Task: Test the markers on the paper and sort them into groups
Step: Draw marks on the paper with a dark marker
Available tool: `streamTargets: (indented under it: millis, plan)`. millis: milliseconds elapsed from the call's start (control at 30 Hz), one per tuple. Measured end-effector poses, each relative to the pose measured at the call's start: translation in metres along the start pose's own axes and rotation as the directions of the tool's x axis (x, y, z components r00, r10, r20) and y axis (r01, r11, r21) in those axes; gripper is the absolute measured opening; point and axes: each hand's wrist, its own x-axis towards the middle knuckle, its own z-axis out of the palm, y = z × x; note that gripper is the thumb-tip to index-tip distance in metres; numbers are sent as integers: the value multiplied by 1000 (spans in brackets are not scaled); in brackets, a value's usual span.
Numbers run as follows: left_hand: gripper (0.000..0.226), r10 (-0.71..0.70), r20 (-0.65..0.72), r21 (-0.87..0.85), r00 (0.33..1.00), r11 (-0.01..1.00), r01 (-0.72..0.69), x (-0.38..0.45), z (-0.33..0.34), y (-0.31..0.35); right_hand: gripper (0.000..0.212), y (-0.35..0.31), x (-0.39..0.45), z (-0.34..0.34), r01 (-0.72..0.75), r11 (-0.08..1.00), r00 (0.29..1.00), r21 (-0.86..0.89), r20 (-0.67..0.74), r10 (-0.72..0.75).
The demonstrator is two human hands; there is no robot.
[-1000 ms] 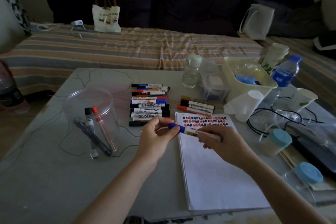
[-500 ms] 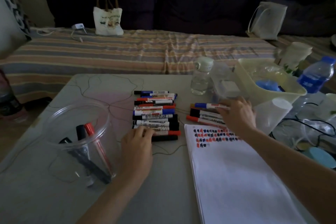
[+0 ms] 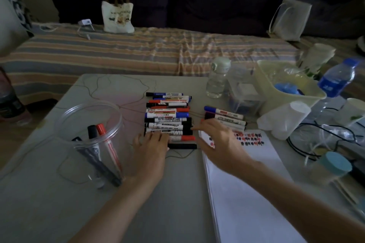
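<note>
A stack of several markers with black, red and blue caps lies side by side in the middle of the table. A smaller group of markers, the blue-capped one on top, lies to its right above the white paper pad, which carries rows of red and black test marks. My left hand rests with straight fingers on the near left end of the big stack. My right hand hovers with fingers spread over the pad's top left corner, holding nothing. A clear plastic jar at the left holds a few markers.
A yellow tub, water bottles, a clear box, paper cups and cables crowd the table's right side. A teal-lidded jar stands near the right edge. A striped sofa with a tote bag lies behind the table.
My right hand set the blue-capped marker on the small right group and has moved back left, empty, over the pad's corner. My left hand went to the big stack and stays there.
</note>
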Motion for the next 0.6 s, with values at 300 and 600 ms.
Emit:
streamTargets:
  millis: [300, 600]
  plan:
    - [18, -112, 63, -747, 992, 653, 122, -4, -65, 40, 16, -27, -41, -37, -100, 990, 989, 96, 119, 89]
    - [11, -193, 593, -801, 781, -232, 551, -21, -81, 75, 20, -49, -72, -51, -405, 815, 912, 415, 241, 331]
